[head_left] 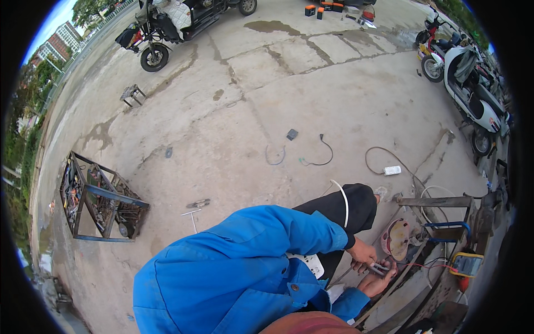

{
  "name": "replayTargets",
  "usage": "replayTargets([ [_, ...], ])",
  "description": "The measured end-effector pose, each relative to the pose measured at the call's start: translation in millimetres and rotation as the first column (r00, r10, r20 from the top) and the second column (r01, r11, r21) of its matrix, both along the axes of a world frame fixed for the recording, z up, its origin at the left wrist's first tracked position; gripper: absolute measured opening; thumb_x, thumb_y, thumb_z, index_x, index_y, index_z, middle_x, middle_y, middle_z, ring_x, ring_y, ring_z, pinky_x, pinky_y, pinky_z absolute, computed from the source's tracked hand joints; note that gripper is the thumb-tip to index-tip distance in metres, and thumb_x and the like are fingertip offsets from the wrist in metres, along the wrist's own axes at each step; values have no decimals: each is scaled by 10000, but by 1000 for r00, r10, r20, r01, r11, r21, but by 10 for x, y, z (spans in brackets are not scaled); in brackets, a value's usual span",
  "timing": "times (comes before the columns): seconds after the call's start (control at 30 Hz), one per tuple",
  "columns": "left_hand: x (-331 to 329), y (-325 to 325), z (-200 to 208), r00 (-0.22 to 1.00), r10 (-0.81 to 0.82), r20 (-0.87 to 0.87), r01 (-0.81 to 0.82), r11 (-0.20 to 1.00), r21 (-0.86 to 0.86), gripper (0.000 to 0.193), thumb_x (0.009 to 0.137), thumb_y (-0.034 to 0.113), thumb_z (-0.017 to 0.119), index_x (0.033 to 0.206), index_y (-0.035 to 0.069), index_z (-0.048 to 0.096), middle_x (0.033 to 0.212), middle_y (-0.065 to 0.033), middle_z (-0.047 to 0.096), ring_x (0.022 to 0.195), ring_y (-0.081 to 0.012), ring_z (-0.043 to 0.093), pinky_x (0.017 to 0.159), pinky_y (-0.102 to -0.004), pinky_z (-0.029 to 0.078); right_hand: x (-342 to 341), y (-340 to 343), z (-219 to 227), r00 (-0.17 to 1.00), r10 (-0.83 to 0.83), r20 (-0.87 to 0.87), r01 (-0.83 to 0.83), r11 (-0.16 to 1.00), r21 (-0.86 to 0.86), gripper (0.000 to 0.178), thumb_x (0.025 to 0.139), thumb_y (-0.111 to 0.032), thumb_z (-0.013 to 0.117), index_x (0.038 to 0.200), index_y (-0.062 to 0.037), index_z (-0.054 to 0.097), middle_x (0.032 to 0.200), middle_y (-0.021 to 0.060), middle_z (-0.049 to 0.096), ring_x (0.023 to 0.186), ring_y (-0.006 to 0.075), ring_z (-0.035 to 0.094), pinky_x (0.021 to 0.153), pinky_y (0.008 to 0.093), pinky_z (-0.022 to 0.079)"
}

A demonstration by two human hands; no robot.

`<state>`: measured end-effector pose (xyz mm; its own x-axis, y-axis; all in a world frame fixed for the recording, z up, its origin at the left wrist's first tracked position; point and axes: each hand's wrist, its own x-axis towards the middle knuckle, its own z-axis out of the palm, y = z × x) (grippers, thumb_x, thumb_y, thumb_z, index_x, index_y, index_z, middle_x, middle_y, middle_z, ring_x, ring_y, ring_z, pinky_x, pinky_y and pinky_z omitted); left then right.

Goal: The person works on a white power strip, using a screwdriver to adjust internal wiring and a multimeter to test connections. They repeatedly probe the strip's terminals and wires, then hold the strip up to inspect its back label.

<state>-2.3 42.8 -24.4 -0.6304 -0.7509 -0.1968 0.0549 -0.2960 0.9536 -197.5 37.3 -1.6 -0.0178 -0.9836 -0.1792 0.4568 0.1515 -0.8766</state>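
My left hand [364, 253] reaches in from the upper blue sleeve, its fingers closed around a grey two-handled tool [380, 269] that looks like pliers. Just below it, my right hand [379, 284] is curled close to the tool's end; what lies between its fingers is too small to make out. Thin red and black wires [421, 265] run from beside my hands toward a yellow multimeter [466, 264] at the right. Next to my hands stands a round pinkish-red stool or tub [396, 238] with a tan top.
A hacksaw-like blue frame [448, 225] rests by the metal bench [436, 202]. On the concrete lie a white box [392, 170] with a cable, loose leads [328, 153] and a T-handle wrench [193, 217]. A tool-filled metal rack [100, 200] stands left; scooters [473, 89] are parked right.
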Motion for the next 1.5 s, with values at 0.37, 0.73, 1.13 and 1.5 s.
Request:
replayTargets([
  [0.37, 126, 87, 50, 1000, -15, 19, 14, 999, 52, 320, 1135, 263, 615, 1122, -30, 744, 916, -127, 807, 718, -208, 744, 645, -358, 605, 1, 268, -339, 957, 223, -186, -197, 969, 148, 543, 1175, -470, 588, 1357, 36, 667, 1123, 93, 699, 877, 153, 612, 741, 324, 472],
  [0.73, 75, 101, 84, 999, -38, 16, 37, 998, 49, 348, 1134, 323, 626, 1063, 6, 750, 751, -72, 708, 621, -176, 629, 589, -350, 502, -82, 513, -40, 993, 115, -14, -110, 977, 184, 416, 1159, -414, 633, 1308, -27, 663, 1006, 25, 670, 704, 83, 515, 567, 266, 360],
  [1.13, -37, 194, 163, 990, -15, 137, 10, 999, 39, 368, 1101, 385, 680, 1069, 28, 762, 790, -53, 719, 660, -149, 639, 587, -329, 496, -137, 771, 130, 994, 68, -91, -51, 982, 179, 429, 1159, -423, 599, 1327, -35, 669, 1050, 32, 696, 700, 84, 559, 573, 239, 374],
  [1.5, -83, 74, 91, 1000, -7, 22, 6, 1000, 30, 384, 1066, 413, 748, 1021, 34, 791, 759, 0, 651, 656, -116, 582, 555, -317, 449, -119, 765, 167, 887, -76, -456, 53, 997, -63, 433, 1150, -396, 629, 1355, -18, 673, 1057, 59, 719, 756, 87, 577, 624, 256, 407],
])
